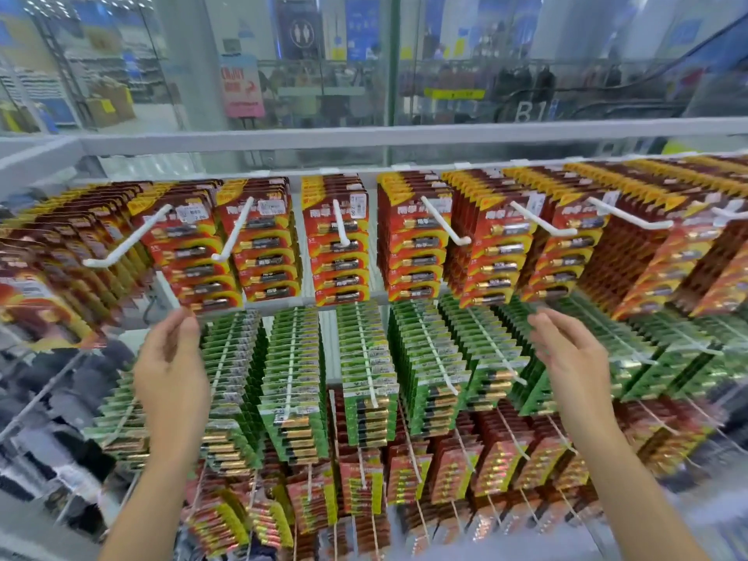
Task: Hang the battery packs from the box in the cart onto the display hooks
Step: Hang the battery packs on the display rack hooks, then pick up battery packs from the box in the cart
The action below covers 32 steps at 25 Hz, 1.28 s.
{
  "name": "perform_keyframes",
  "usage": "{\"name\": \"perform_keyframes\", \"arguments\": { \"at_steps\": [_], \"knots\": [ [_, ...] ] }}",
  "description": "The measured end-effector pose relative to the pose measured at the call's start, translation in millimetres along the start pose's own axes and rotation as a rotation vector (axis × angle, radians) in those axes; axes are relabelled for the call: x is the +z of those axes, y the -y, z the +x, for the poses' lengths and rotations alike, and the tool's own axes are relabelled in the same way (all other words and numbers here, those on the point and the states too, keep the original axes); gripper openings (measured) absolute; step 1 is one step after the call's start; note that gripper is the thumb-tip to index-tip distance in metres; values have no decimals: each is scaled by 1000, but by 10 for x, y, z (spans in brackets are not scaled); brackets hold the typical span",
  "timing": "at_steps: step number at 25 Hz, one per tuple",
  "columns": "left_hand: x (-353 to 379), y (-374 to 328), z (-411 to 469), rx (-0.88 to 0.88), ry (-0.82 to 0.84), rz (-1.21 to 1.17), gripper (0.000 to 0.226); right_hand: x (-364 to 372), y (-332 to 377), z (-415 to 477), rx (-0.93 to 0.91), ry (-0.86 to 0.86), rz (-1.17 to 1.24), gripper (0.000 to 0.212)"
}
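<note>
Red and yellow battery packs hang in rows on white display hooks across the top rail. My left hand is raised below the second stack from the left, its thumb and fingertips touching the bottom edge of the front pack there. My right hand hovers with loosely spread fingers under another red stack, holding nothing. The box and the cart are out of view.
Green battery packs fill the middle row of hooks, with more red packs on the lowest row. A white shelf rail and a glass wall stand behind the display. Long hook tips jut toward me.
</note>
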<state>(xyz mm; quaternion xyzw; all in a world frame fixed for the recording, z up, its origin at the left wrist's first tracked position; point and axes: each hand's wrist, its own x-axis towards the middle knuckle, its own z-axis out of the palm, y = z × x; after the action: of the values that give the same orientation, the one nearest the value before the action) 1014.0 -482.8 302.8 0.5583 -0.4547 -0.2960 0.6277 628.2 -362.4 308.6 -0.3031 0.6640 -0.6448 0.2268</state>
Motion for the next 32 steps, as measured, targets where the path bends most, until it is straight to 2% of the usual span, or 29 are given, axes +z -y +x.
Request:
{"name": "perform_keyframes", "arguments": {
  "at_steps": [3,8,11,12,16,18,22,24,27,30,32],
  "knots": [
    [188,82,-501,-39,197,-45,26,-186,-227,-307,78,-25,12,26],
    [811,111,-1342,-130,504,-95,23,-798,-611,-762,164,-192,12,23],
    [1263,87,-1833,-141,604,-97,17,-1365,-816,-1017,217,-307,-36,43],
    [1407,96,-1999,-121,610,-112,17,-1569,-880,-1086,235,-354,-38,43],
    [1950,120,-2830,-115,625,-144,17,-2492,-1093,-1340,297,-518,38,15],
    [2231,140,-3322,-153,743,-182,13,-2929,-1158,-1457,330,-590,82,4],
    [2801,201,-4288,-174,1021,-154,33,-3733,-1389,-1623,381,-729,88,9],
    [3011,153,-4750,-186,1164,-134,25,-4070,-1483,-1700,403,-774,99,9],
    [3306,83,-5310,-221,1293,-96,8,-4496,-1588,-1752,435,-851,102,7],
    [3676,-5,-5791,-244,1459,-35,16,-4890,-1635,-1702,462,-909,125,8],
    [3922,-72,-6073,-254,1478,-36,18,-5125,-1679,-1610,486,-930,129,8]
  ]
}}
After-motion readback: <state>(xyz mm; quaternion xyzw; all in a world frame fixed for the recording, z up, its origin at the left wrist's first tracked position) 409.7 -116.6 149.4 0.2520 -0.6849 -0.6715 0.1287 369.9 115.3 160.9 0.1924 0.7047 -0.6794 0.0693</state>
